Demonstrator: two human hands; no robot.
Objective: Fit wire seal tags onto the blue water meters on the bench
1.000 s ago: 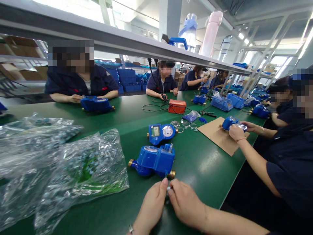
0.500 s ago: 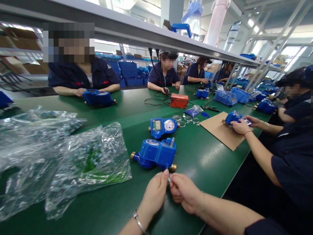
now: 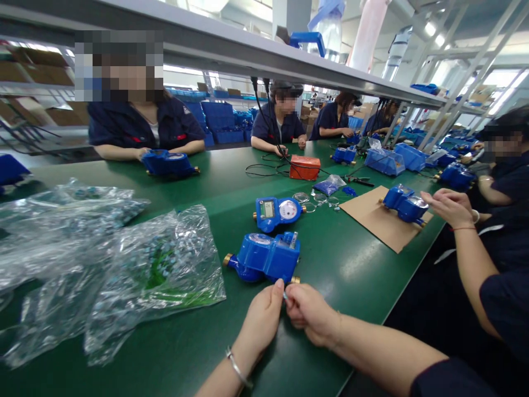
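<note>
Just in front of a blue water meter (image 3: pixel 266 259) with brass ends, my two hands meet with fingertips almost touching. My left hand (image 3: pixel 262 317), a silver bangle at its wrist, is closed in a pinch. My right hand (image 3: pixel 312 315) is also closed, its fingers curled in. Between the fingertips shows a small light-blue piece (image 3: pixel 285 296), mostly hidden by the fingers. The meter lies on its side, its right brass end partly behind my hands. Behind it lies a second blue water meter (image 3: pixel 276 214), display and dial facing up.
Clear plastic bags (image 3: pixel 157 281) of small light-blue and green parts cover the left of the green table (image 3: pixel 351 270). Wire rings (image 3: pixel 308 201), a bag of blue bits (image 3: pixel 329 184) and an orange box (image 3: pixel 305 167) lie farther back. At right, a co-worker's hands (image 3: pixel 450 204) are beside a meter on cardboard (image 3: pixel 380 226).
My hands stay together at the meter's end, and less of the light-blue piece shows. The co-worker at right has let go of the meter, which now rests on the cardboard.
</note>
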